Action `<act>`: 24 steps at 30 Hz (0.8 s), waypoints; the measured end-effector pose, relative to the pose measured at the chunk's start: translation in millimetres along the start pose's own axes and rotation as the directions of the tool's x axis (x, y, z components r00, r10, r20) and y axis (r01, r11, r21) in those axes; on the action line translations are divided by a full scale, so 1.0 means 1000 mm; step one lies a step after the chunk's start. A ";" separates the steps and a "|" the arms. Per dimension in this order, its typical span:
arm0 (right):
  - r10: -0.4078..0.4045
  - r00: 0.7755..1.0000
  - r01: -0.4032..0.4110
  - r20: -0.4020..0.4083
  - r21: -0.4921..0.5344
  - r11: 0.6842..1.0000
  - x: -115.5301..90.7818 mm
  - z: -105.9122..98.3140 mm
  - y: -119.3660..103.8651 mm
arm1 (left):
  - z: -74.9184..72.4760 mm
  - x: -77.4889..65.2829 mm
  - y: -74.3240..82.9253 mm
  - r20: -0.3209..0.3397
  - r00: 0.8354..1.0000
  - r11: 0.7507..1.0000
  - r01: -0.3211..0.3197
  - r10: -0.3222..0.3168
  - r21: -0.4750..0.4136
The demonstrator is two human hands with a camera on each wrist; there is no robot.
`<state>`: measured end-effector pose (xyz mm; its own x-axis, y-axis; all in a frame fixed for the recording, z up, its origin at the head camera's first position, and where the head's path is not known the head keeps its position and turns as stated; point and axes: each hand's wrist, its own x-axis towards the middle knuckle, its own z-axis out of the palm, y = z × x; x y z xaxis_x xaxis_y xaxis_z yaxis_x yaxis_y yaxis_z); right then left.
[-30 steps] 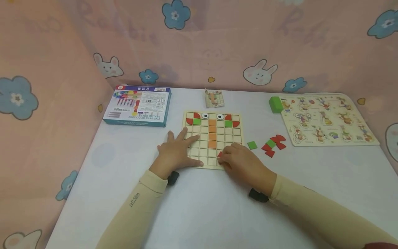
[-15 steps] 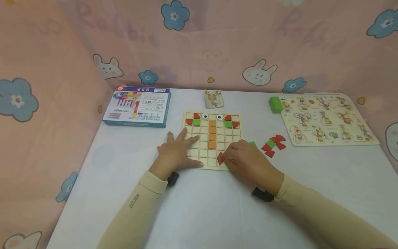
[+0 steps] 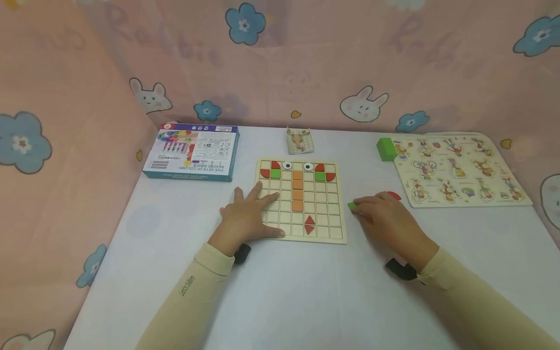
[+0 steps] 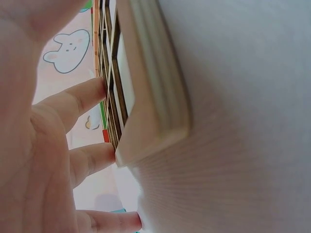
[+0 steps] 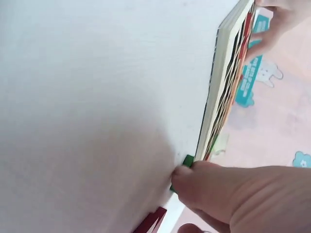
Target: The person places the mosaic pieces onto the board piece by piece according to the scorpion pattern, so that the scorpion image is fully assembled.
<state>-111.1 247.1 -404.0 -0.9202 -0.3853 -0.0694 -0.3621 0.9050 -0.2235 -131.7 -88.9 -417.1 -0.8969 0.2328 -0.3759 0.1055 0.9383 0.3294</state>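
Observation:
My left hand (image 3: 244,216) lies with spread fingers over the left edge of a wooden grid board (image 3: 324,233), with fingertips on the board in the left wrist view. On the board are orange squares (image 3: 297,195) in a column, two round eye pieces (image 3: 287,166), green squares (image 3: 275,173) and red quarter-round pieces (image 3: 265,173). Two red triangles (image 3: 309,220) sit in one cell near the bottom. To the right of the board, my right hand (image 3: 391,222) pinches a small green square tile (image 5: 188,160), its thumb covering part of it.
A red piece (image 3: 393,195) shows beyond the right hand, which hides other loose pieces. Farther right lie a green block (image 3: 386,149) and a picture puzzle board (image 3: 459,187). A boxed set (image 3: 192,151) stands back left. A small pattern card (image 3: 300,141) is behind the grid board.
My right hand has let go of the red triangles on the board and moved right to the green square tile. The left hand has stayed in place.

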 end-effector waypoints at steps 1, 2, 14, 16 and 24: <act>-0.008 1.000 0.008 -0.010 0.002 1.000 -0.001 0.001 0.002 | 0.000 0.000 0.000 -0.001 1.000 1.000 -0.002 0.002 0.001; -0.014 1.000 0.014 -0.021 0.003 1.000 -0.001 0.001 0.003 | 0.001 0.001 -0.001 -0.003 1.000 1.000 -0.003 0.003 0.002; -0.046 0.999 0.047 0.026 -0.028 0.999 0.007 -0.006 0.009 | 0.000 0.000 0.000 -0.001 1.000 1.000 -0.008 0.008 -0.006; -0.064 0.998 0.065 0.023 -0.048 0.997 0.013 -0.011 0.007 | 0.000 -0.001 0.001 0.001 1.000 1.000 -0.007 0.007 -0.007; -0.075 0.995 0.077 0.071 -0.030 0.997 0.067 -0.022 -0.027 | -0.002 -0.002 0.002 0.002 1.000 1.000 -0.006 0.006 -0.012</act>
<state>-166.4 200.5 -381.0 -0.8776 -0.4636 -0.1218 -0.4361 0.8777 -0.1988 -130.2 -88.0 -413.7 -0.8954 0.2393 -0.3756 0.1058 0.9336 0.3424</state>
